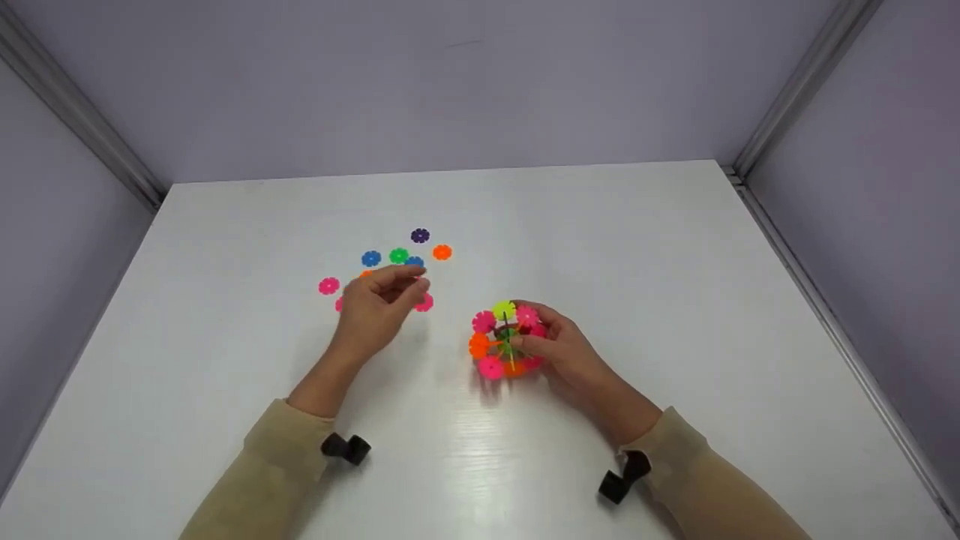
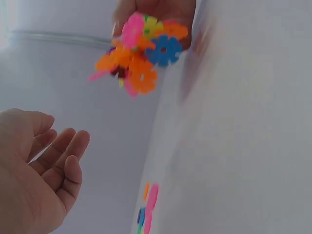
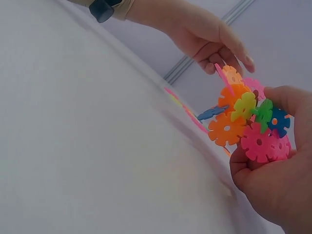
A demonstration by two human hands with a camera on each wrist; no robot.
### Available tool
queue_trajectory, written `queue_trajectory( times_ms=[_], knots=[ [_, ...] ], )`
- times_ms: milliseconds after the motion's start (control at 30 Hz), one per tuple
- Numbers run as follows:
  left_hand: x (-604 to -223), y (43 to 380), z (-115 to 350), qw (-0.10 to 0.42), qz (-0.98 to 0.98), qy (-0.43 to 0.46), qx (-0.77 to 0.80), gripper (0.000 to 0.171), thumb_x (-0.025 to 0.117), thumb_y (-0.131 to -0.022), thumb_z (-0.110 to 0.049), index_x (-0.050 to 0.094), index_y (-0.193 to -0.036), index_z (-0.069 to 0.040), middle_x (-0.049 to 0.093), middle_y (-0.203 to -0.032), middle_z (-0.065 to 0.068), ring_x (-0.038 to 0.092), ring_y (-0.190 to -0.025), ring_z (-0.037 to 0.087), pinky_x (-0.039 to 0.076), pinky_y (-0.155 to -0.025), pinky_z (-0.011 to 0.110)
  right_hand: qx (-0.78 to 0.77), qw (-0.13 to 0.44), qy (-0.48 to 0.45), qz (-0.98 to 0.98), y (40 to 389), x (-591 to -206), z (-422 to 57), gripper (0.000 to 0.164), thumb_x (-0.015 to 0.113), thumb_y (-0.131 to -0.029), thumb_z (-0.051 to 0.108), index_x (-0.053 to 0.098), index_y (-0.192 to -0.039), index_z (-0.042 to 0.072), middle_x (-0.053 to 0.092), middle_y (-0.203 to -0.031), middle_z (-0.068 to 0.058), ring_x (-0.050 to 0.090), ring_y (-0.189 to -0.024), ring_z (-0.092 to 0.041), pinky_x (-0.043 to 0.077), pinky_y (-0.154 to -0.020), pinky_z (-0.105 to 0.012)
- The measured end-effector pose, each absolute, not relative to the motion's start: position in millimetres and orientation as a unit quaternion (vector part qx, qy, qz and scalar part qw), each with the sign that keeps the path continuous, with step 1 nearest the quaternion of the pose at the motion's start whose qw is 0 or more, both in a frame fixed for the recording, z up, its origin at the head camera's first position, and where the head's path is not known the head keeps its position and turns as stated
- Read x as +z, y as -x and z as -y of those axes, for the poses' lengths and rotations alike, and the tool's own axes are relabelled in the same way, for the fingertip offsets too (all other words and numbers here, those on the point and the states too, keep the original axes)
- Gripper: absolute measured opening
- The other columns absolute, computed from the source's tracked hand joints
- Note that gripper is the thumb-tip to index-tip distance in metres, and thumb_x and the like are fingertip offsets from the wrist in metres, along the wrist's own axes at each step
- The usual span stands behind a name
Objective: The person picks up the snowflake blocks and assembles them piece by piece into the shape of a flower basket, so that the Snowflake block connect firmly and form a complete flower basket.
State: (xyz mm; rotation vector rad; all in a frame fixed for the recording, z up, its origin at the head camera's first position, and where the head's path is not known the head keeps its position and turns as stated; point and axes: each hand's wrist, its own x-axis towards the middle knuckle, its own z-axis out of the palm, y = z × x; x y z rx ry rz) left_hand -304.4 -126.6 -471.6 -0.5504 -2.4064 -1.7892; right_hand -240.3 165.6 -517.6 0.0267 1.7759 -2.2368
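My right hand (image 1: 574,352) holds a cluster of interlocked snowflake discs (image 1: 491,367) between thumb and fingers, in pink, orange, yellow, green and blue. The right wrist view shows the thumb on one side of the cluster (image 3: 226,127) and fingers on the other. To its left, my left hand (image 1: 379,315) hovers above loose snowflake discs, with thumb and fingertips apart. Nothing shows between the fingers of the left hand (image 2: 41,170) in the left wrist view. A pink disc (image 1: 424,302) lies beside its thumb, and a blue disc (image 1: 415,261) is partly hidden by its fingers.
More loose discs lie on the white table (image 1: 637,247): a purple one (image 1: 420,235), an orange one (image 1: 442,252), a green one (image 1: 399,256), a blue one (image 1: 371,258) and a pink one (image 1: 328,286). Pale walls (image 1: 465,90) border the table at back and sides.
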Motion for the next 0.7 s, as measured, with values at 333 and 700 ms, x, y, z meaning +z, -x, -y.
queue_trajectory(
  times_ms=[333,700],
  knots=[
    [-483,359,230,0.028,0.876,0.06,-0.477,0.036,0.071,-0.105,-0.028,0.071,-0.137,-0.011,0.072,-0.128,0.005,0.063,-0.117,0.022,0.054,-0.091,0.018,-0.783,0.144,0.006,-0.605,240,-518,-166,0.06,0.072,-0.097,0.004,0.05,-0.153,0.003,0.055,-0.148,-0.016,0.058,-0.13,-0.028,0.055,-0.104,-0.036],
    [-507,371,260,-0.078,0.883,0.031,-0.461,0.045,0.07,-0.105,-0.024,0.062,-0.147,-0.01,0.06,-0.144,0.011,0.047,-0.14,0.033,0.041,-0.119,0.049,-0.77,0.153,-0.023,-0.619,238,-518,-167,0.063,0.078,-0.095,0.008,0.053,-0.153,0.009,0.055,-0.15,-0.014,0.056,-0.133,-0.029,0.055,-0.104,-0.037]
  ],
)
